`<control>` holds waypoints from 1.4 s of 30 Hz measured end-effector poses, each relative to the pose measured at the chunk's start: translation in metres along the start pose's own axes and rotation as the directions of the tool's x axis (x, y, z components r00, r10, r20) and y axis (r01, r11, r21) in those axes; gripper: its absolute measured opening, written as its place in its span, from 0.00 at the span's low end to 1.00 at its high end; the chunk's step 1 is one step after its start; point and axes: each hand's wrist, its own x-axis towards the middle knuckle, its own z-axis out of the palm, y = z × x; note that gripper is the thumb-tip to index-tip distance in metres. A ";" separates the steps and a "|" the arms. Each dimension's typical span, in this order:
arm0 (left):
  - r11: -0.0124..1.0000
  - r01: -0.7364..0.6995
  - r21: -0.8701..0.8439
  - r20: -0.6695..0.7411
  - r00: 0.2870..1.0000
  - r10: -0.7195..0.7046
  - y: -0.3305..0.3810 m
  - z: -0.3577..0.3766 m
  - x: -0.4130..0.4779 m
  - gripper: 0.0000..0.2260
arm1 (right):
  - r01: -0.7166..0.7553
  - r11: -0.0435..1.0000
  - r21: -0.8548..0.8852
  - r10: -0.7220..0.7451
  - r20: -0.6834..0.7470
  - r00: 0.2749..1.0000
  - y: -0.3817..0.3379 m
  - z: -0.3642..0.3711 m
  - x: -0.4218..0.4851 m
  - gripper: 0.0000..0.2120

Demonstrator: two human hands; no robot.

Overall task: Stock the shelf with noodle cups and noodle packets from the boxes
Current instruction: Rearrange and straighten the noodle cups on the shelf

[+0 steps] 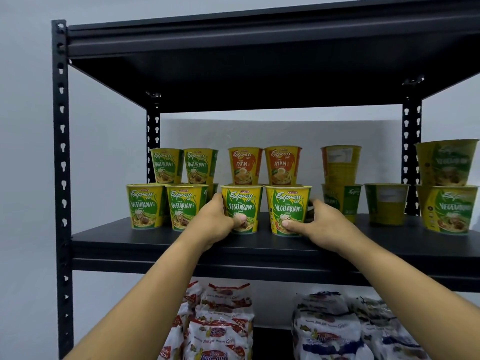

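Observation:
Two green-and-yellow Vegetarian noodle cups stand side by side on the black shelf board (155,240). My left hand (220,222) grips the left cup (242,201), thumb across its front. My right hand (314,222) grips the right cup (288,203) the same way. Both cups rest on the board in the front row. Behind them two orange Ayam cups (263,165) sit stacked on a hidden lower row.
More Vegetarian cups (166,203) stand stacked at the left, others (446,188) at the right, some turned away. The shelf below holds red noodle packets (220,326) and blue noodle packets (332,328). Black uprights (62,178) frame the rack; the upper board overhangs.

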 end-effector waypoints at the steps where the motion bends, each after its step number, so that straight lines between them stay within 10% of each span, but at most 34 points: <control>1: 1.000 0.003 0.008 -0.003 1.000 -0.003 0.000 0.000 0.000 0.21 | 0.001 1.000 -0.009 -0.001 0.002 1.000 0.000 0.000 0.000 0.33; 29: 0.997 -0.016 0.076 -0.066 0.998 0.021 0.000 0.001 -0.002 0.22 | -0.010 1.000 -0.026 0.010 0.024 1.000 -0.002 0.002 0.000 0.25; 35: 0.982 -0.122 0.145 -0.292 0.943 0.160 0.002 0.003 -0.014 0.31 | -0.052 0.998 -0.048 0.047 -0.099 0.994 -0.001 0.001 -0.001 0.42; 42: 0.931 -0.319 0.177 -0.380 0.851 0.364 -0.003 0.007 -0.020 0.09 | -0.019 0.999 0.033 0.026 -0.219 0.975 0.007 0.004 0.003 0.41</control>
